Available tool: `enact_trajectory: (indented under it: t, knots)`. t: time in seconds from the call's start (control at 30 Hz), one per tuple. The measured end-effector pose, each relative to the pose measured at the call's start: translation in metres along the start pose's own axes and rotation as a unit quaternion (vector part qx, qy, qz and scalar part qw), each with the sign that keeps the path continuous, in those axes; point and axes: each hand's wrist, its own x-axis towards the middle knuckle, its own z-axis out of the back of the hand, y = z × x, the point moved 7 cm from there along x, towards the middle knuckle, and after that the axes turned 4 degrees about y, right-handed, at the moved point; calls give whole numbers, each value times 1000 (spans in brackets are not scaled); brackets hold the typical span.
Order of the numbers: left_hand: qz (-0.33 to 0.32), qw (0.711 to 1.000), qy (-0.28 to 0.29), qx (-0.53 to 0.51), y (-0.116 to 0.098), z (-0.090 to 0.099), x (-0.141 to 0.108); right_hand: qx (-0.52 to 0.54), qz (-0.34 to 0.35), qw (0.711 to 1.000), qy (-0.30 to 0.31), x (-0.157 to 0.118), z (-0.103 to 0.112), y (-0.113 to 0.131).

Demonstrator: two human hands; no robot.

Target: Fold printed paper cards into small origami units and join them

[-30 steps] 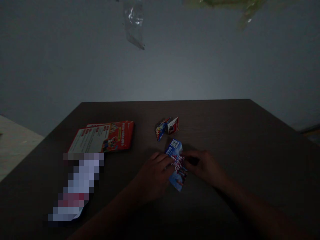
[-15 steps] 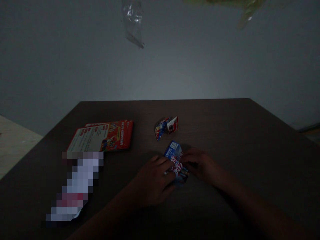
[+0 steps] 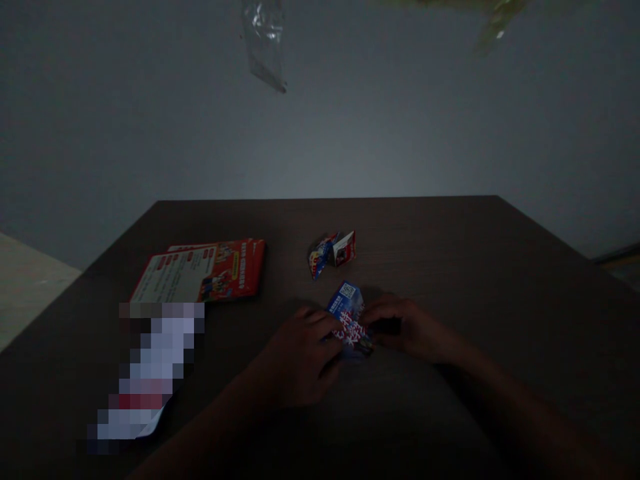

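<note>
Located near the front centre of a dark brown wood-grain table [image 3: 475,267], between both hands: a small blue folded paper card [image 3: 351,320], printed with a white-backed QR code at the far end and white-and-red lettering across the middle. Oriented obliquely, far end towards the left. Partly covered at both sides by fingers.

Left hand [image 3: 300,357]: laid palm down, bent fingers touching the left edge of the card. Grip: in contact; pinching or merely pressing, cannot tell.

Right hand [image 3: 417,333]: curved inward, fingertips touching the right edge of the card, with a dark gap between forefinger and thumb. Grip: in contact; firm closure on the paper, cannot tell.

Positioned just beyond the card, apart from both hands: a small folded paper form in blue, red and yellow [image 3: 321,257], beside a standing red-and-white folded paper flap [image 3: 346,248]. Joined or separate: cannot tell.

Set to the left: a stack of flat red-and-white printed boards [image 3: 200,273]. Lying nearer than the stack: a long pale pixelated object [image 3: 150,373], details obscured. Visible against the grey wall [image 3: 400,120], at the top: a clear crinkled plastic piece [image 3: 265,40].
</note>
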Motion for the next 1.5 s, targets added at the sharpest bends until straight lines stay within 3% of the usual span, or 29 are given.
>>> enact_trajectory:
  t: [0.2,0.33,0.53,0.8,0.93,1.23,1.5]
  knots:
    - [-33,998,-52,-11,-10,4,2,-5,6,1000,-2,1,-3,-1]
    - [-21,997,-59,-33,-4,4,3,-14,7,1000,-15,1,-3,-1]
    - [24,991,-61,-112,18,1,5,-33,4,999,-11,1,-5,1]
    - [127,983,-91,-96,30,-7,13,-37,1,999,-19,2,-9,2]
    - [163,980,-85,-77,31,-10,14,-47,-3,999,-21,1,-11,2]
    - [178,980,-58,-68,33,-14,15,16,-8,1000,-6,1,-7,6]
    - [188,978,-53,-67,33,-13,17,-9,-20,1000,-15,3,-10,0]
